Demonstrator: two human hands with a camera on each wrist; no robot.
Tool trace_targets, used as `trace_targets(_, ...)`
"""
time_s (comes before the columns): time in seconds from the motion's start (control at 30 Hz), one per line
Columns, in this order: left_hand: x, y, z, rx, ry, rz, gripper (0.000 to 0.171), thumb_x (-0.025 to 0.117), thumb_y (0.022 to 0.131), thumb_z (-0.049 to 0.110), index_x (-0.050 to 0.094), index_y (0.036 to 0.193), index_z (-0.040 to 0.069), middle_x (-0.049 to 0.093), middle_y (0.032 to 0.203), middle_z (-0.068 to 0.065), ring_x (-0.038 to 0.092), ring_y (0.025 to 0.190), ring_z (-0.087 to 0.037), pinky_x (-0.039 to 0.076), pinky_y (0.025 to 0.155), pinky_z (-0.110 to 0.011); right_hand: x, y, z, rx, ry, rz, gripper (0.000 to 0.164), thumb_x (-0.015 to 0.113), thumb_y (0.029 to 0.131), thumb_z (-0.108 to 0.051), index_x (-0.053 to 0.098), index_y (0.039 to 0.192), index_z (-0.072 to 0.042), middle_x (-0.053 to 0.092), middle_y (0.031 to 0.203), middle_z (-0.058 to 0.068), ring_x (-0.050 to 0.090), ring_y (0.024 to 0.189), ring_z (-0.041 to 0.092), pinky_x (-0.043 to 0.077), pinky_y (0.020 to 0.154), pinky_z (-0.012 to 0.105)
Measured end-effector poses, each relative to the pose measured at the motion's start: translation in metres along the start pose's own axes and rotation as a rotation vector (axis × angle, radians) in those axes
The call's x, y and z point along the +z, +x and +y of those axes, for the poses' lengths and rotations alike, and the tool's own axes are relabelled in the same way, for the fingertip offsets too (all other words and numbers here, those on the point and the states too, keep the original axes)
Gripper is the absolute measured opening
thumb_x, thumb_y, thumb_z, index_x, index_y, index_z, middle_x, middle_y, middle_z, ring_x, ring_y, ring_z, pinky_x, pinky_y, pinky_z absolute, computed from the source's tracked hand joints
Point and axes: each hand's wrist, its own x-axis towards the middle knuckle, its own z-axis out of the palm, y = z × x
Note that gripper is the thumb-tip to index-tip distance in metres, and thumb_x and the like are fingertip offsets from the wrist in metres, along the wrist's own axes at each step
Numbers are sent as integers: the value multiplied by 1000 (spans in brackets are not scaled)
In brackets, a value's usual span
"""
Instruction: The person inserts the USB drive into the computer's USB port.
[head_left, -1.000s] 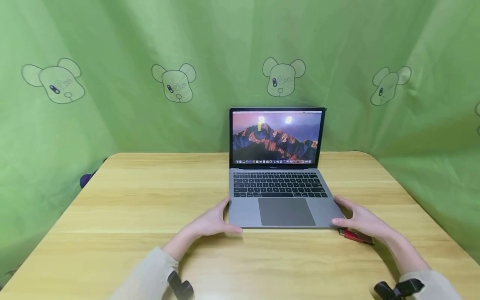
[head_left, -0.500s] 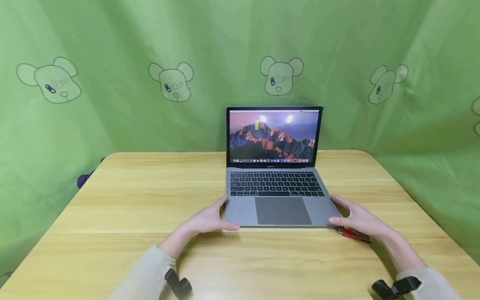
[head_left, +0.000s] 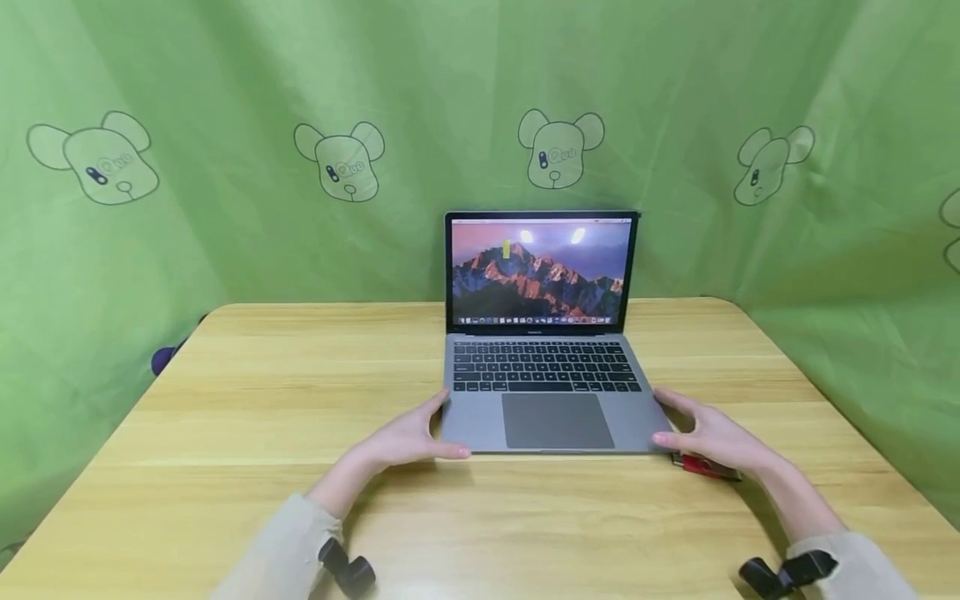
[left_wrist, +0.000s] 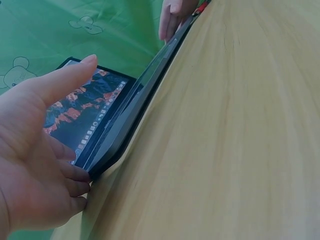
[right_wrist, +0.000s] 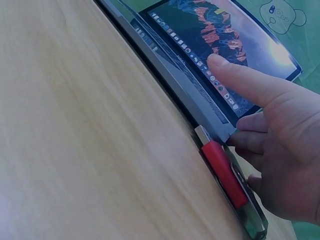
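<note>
An unfolded grey laptop (head_left: 474,425) stands on the wooden table (head_left: 300,375), its lit screen (head_left: 538,275) showing a mountain picture. My left hand (head_left: 408,437) is at its front left corner. In the left wrist view, the fingertips (left_wrist: 75,172) touch the laptop's side while the thumb is spread above it. At the opposite corner is my right hand (head_left: 722,437); its fingers (right_wrist: 250,141) lie against the right edge, thumb apart. A red USB flash drive (right_wrist: 225,172) with a metal cover lies just in front of that corner, partly hidden by the right hand in the head view.
A green curtain (head_left: 420,83) with printed mouse heads hangs behind the table and on both sides. A purple thing (head_left: 162,360) shows beyond the table's left edge. Black cameras sit on both wrists, such as the left wrist camera (head_left: 347,568).
The laptop has shifted slightly left on the table, and both hands have moved along with it. The flash drive appears to have stayed put. The head view has turned a little.
</note>
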Motion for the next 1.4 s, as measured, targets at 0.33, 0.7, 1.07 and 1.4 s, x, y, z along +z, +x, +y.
trace_targets(0.33, 0, 0, 5, -16, 9, 2, 106, 76, 73, 39, 12, 147, -1, 20, 150, -17, 21, 137, -30, 20, 109, -46, -4, 0, 1, -18, 15, -8, 82, 66, 86, -27, 20, 141, 11, 19, 145, 32, 14, 132, 50, 13, 101, 66)
trace_targets(0.7, 1, 0, 6, -31, 1, -10, 105, 76, 74, 39, 12, 146, -2, 19, 151, -17, 20, 137, -30, 20, 110, -47, -6, -3, 4, -30, -6, -13, 81, 67, 85, -27, 22, 142, 10, 22, 145, 30, 15, 132, 49, 15, 101, 66)
trace_targets(1.07, 2, 1, 5, -15, -24, -25, 105, 76, 74, 37, 12, 146, -4, 18, 150, -20, 17, 137, -32, 18, 110, -47, -7, -5, 5, -31, 0, -18, 81, 67, 85, -26, 21, 142, 9, 21, 146, 30, 16, 132, 48, 15, 101, 66)
trace_targets(1.4, -2, -1, 2, -8, -9, -26, 105, 76, 74, 38, 12, 145, -6, 18, 150, -22, 18, 137, -34, 18, 109, -49, -6, -6, 0, -33, -4, -41, 83, 68, 84, -27, 20, 144, 7, 20, 147, 28, 16, 133, 47, 15, 102, 65)
